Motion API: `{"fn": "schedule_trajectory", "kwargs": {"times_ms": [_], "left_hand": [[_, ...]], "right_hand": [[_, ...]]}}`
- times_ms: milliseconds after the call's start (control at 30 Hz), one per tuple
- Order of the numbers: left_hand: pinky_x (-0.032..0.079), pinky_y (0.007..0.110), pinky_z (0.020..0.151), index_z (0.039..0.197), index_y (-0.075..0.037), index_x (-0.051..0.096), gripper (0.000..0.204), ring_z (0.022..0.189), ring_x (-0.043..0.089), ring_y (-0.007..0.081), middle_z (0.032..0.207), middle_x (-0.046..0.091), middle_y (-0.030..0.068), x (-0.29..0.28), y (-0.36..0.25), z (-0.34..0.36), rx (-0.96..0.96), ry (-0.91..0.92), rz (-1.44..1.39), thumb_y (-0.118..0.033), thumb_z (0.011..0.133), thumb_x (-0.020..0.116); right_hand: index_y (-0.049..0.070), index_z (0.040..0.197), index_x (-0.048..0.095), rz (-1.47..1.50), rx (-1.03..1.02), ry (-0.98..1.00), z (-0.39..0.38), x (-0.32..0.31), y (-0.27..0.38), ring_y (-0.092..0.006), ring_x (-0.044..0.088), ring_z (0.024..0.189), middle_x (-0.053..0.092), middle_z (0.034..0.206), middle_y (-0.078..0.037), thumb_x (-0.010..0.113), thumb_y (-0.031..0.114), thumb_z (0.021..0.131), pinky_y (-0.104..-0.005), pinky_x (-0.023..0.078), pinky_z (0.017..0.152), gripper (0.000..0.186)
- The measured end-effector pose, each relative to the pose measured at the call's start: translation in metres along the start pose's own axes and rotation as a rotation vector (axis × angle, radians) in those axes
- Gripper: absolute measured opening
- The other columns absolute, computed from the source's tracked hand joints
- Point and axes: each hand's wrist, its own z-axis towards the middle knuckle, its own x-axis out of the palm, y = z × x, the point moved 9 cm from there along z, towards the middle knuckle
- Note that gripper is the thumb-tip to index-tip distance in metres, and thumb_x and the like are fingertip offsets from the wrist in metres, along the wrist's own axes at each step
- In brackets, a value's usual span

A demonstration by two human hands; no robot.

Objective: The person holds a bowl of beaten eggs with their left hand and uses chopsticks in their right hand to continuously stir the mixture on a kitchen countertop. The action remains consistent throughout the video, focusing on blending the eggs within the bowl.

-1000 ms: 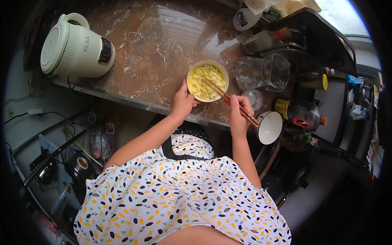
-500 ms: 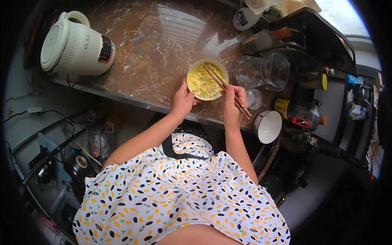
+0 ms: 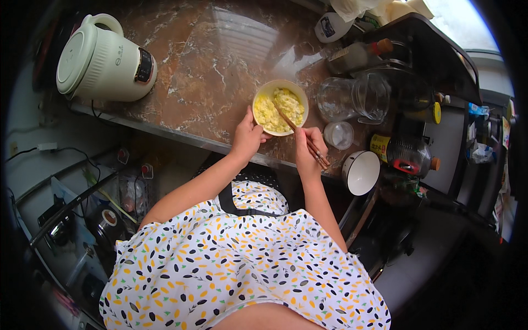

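So, right hand point(image 3: 311, 147) has a pair of brown wooden chopsticks point(image 3: 287, 120) pinched tight between thumb and fingers; back ends poke out below the fist, tips are down in the crumbly yellow-and-white food point(image 3: 290, 103). Left hand point(image 3: 247, 135) is clamped on the lower left side of a round, cream-coloured bowl point(image 3: 254, 108): thumb up by the rim, other fingers wrapped along and partly under the outside. Exact contact underneath is hidden, can't tell. Bowl sits near the front edge of the brown marbled countertop point(image 3: 192, 71), between the two hands, with the food inside. Just right of the right hand: a small clear round cup point(image 3: 339, 136), then a white bowl with a dark rim point(image 3: 362, 173) nearer the body. Beyond the cup, a clear glass pitcher point(image 3: 352, 98). Further right, a dark ribbed bottle with a yellow label point(image 3: 410, 154). Well apart at far left, a pale green ribbed electric kettle point(image 3: 104, 66), handle at the back. Person wears a white top with yellow, black and green flecks point(image 3: 242, 264).
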Motion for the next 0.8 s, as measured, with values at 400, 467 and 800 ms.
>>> {"fn": "schedule_trajectory", "kwargs": {"times_ms": [400,467,800], "left_hand": [[0.050,0.021,0.063,0.151,-0.005,0.008,0.065,0.079,0.066,0.0109,0.114,0.061,0.0083,0.002,-0.002,0.003,0.030,0.064,0.015,0.000,0.094,0.038],[0.050,0.021,0.064,0.152,-0.006,0.009,0.065,0.080,0.067,0.0106,0.115,0.060,0.0083,0.000,0.003,0.007,0.031,0.055,0.008,0.000,0.094,0.037],[0.051,0.021,0.066,0.152,-0.006,0.007,0.065,0.084,0.067,0.0115,0.118,0.059,0.0099,0.003,-0.001,0.003,0.031,0.060,-0.037,-0.001,0.095,0.037]], "right_hand": [[0.006,0.089,0.065,-0.220,-0.310,0.021,-0.003,0.010,0.040,-0.0280,0.059,0.072,0.063,0.075,-0.010,0.070,0.010,0.081,-0.0366,0.046,0.066,0.011],[0.006,0.089,0.065,-0.189,-0.304,0.063,-0.009,0.012,0.038,-0.0264,0.059,0.072,0.064,0.076,-0.009,0.071,0.009,0.081,-0.0352,0.046,0.066,0.011],[0.006,0.091,0.065,-0.288,-0.354,0.055,-0.005,-0.002,0.047,-0.0260,0.060,0.075,0.066,0.082,-0.009,0.070,0.006,0.079,-0.0346,0.046,0.072,0.013]]}}
